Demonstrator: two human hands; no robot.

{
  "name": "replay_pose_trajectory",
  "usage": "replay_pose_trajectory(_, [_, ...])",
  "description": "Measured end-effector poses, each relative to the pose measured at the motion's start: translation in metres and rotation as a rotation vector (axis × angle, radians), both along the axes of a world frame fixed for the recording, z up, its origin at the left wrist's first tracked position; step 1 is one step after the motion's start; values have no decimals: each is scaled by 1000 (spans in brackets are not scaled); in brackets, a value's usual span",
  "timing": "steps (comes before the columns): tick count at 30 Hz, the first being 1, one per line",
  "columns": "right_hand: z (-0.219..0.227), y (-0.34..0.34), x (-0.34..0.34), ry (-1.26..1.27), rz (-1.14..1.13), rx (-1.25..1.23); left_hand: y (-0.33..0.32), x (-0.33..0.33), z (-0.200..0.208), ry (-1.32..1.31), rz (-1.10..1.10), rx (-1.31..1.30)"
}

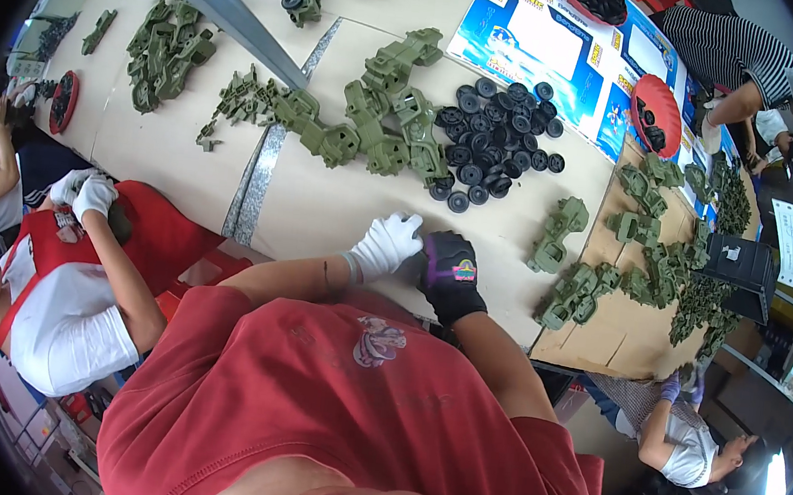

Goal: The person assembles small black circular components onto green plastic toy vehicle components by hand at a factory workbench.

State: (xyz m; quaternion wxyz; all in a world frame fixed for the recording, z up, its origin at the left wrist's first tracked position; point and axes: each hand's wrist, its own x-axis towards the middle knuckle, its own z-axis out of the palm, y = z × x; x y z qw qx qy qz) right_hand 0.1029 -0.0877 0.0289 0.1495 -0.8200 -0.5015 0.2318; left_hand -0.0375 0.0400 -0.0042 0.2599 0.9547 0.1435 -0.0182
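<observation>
At the table's near edge, my left hand (385,246) in a white knitted glove is closed, its fingers curled. Close beside it is my right hand (450,266) in a black glove with a purple edge, fingers also bent inward. Whatever lies between or inside them is hidden. Beyond my hands spreads a heap of black toy wheels (495,141). Left of the wheels, olive-green plastic toy vehicle bodies (389,142) lie joined in a loose pile. Further right, one more green vehicle body (560,233) rests on the table.
A grey metal post (210,5) slants across the upper left. Small green parts (244,97) and more bodies (162,53) lie there. Cardboard (589,328) with green parts covers the right side; a red basin (655,118) stands behind. Co-workers sit left (75,312) and right (683,447).
</observation>
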Motion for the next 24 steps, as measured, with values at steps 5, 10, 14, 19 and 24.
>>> replay_pose_trajectory(5, [2,3,10,18,222,23,4,-1,-27,-41,-67,63])
replay_pose_trajectory(10, [-29,-20,42,333,-572,477,51,-7,68,91,-50,-89])
replay_pose_trajectory(14, [48,-55,77,125,-836,644,145,13,63,-134,441,-1311])
replay_pose_trajectory(19, [41,-147,114,-537,-742,287,336,80,48,-512,1059,-1362])
replay_pose_trajectory(24, [35,-187,130,-619,-821,70,437,129,45,-415,1504,-1327])
